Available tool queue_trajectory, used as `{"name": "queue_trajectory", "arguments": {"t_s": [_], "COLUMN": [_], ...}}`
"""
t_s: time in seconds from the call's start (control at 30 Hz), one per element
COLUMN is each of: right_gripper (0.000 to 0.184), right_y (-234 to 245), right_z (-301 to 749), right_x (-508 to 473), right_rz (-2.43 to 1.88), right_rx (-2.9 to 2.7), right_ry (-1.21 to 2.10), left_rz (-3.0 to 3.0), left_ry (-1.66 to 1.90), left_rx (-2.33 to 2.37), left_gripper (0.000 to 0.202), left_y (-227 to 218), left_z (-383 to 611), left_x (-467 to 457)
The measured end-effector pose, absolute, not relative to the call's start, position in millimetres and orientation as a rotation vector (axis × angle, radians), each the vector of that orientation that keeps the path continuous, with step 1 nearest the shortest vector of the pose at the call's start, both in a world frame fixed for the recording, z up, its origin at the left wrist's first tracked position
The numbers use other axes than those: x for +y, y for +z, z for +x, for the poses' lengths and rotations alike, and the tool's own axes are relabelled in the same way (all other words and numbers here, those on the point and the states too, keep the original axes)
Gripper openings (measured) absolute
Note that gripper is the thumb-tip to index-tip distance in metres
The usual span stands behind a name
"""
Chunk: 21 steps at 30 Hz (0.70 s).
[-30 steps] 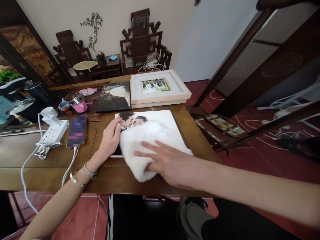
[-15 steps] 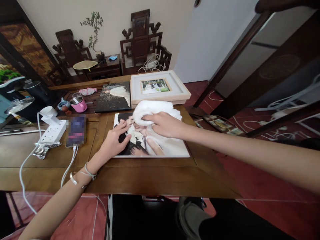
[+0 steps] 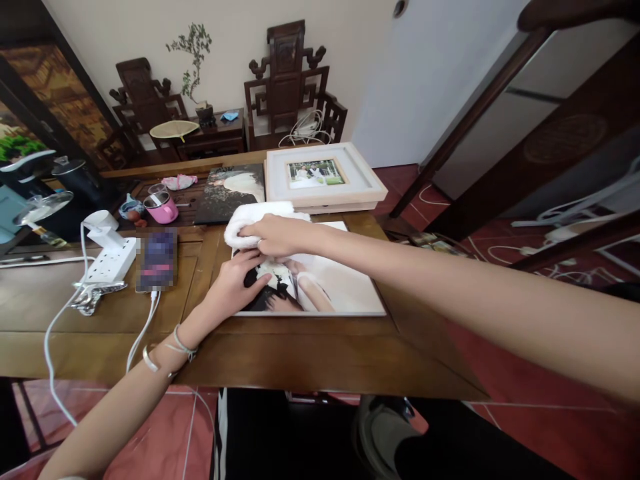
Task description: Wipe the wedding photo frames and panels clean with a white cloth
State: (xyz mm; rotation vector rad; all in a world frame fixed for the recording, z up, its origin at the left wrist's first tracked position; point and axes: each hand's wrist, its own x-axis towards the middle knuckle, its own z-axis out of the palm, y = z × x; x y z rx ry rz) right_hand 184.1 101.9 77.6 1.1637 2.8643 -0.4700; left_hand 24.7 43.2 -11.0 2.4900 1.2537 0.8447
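One white cloth (image 3: 243, 219) sits bunched in the right hand (image 3: 280, 235), fingers curled, at eleven o'clock on the photo panel (image 3: 350, 285); the left hand (image 3: 231, 281), fingers loosely spread, holding nothing, steadies nine o'clock. Light, flat strokes should suit.

Partly Out of Sight

The towel (image 3: 255, 213) is covering the upper left of the photo (image 3: 350, 287); some fingers of the right hand (image 3: 277, 235) are disappearing into it. The left hand (image 3: 234, 281) is hiding part of the photo's left edge. Coarse squares are blurring the phone (image 3: 157, 260) at left. The frame's right edge is cutting off the right forearm (image 3: 450, 300).
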Motion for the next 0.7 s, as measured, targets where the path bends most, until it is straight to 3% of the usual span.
{"name": "queue_trajectory", "arguments": {"t_s": [0.4, 0.53, 0.7], "right_gripper": [0.058, 0.057, 0.051], "right_y": [37.8, 25.5, 17.8], "right_z": [314.2, 320.6, 298.3], "right_x": [99.2, 57.3, -17.8], "right_rz": [1.277, 1.373, 1.201], "right_rx": [2.844, 2.795, 2.965], "right_ry": [-0.169, -0.025, 0.079], "left_rz": [2.422, 2.388, 2.352], "left_ry": [0.727, 0.747, 0.814], "left_rx": [1.363, 1.407, 1.468], "left_gripper": [0.043, 0.042, 0.042], "left_y": [-12.6, -12.5, -16.6], "left_z": [24.4, 26.0, 25.1], "left_x": [41.5, 42.2, 45.8]}}
